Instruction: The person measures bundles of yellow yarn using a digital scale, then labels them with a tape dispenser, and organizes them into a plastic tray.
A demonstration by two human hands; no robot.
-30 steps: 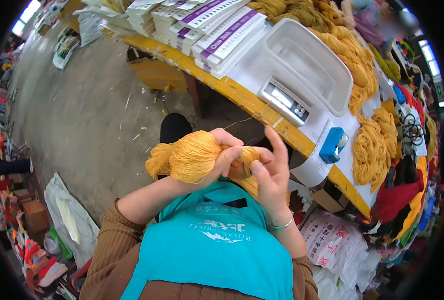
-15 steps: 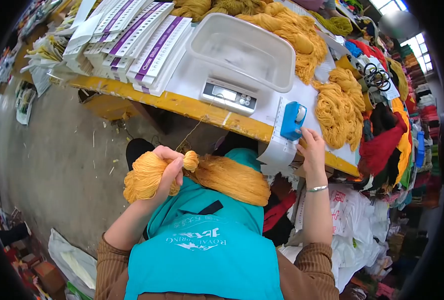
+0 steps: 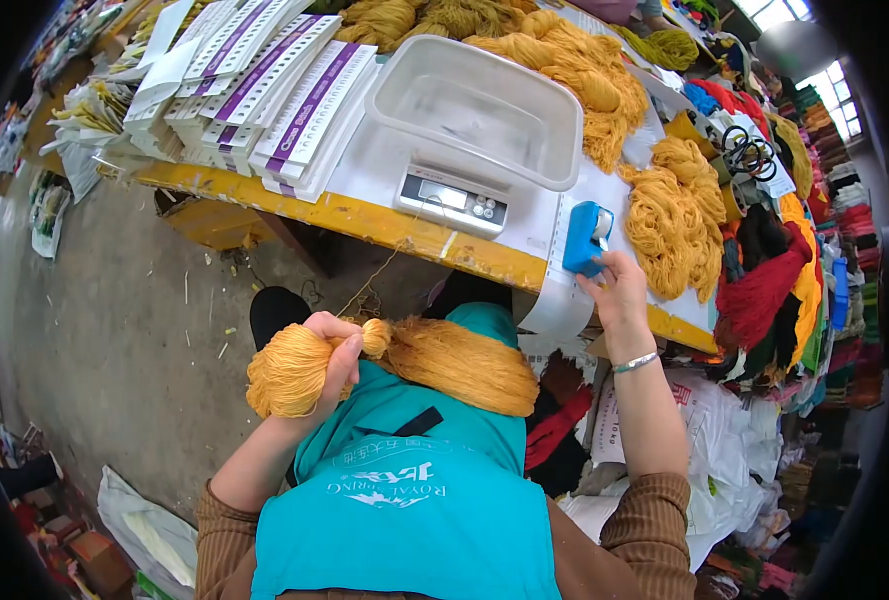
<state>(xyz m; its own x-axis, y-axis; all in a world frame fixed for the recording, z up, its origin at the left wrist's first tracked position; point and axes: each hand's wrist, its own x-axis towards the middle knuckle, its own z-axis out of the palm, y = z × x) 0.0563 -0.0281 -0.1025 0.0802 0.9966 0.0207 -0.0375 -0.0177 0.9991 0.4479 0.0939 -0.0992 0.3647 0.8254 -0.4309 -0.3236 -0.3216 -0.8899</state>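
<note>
A bundle of golden yarn point(image 3: 290, 372) is gripped in my left hand point(image 3: 336, 362), its knotted neck beside my thumb. The rest of the skein point(image 3: 465, 368) lies across my lap on the teal apron point(image 3: 405, 540). My right hand point(image 3: 620, 290) is at the front end of the blue tape dispenser point(image 3: 587, 238), thumb and fingers close together; whether a bit of tape is between them is too small to tell. A loose strand runs from the yarn up to the table edge point(image 3: 365, 225).
A digital scale point(image 3: 452, 203) carries a clear plastic tub point(image 3: 480, 110). Stacks of printed cards point(image 3: 305, 115) stand at the left. Golden yarn heaps point(image 3: 673, 225), scissors point(image 3: 748, 152) and coloured yarn lie right. Part of another person point(image 3: 655, 12) shows at the top.
My right hand has shifted slightly left and its forearm is angled more to the right. My left hand has moved slightly down and left with the yarn. The view has shifted a little.
</note>
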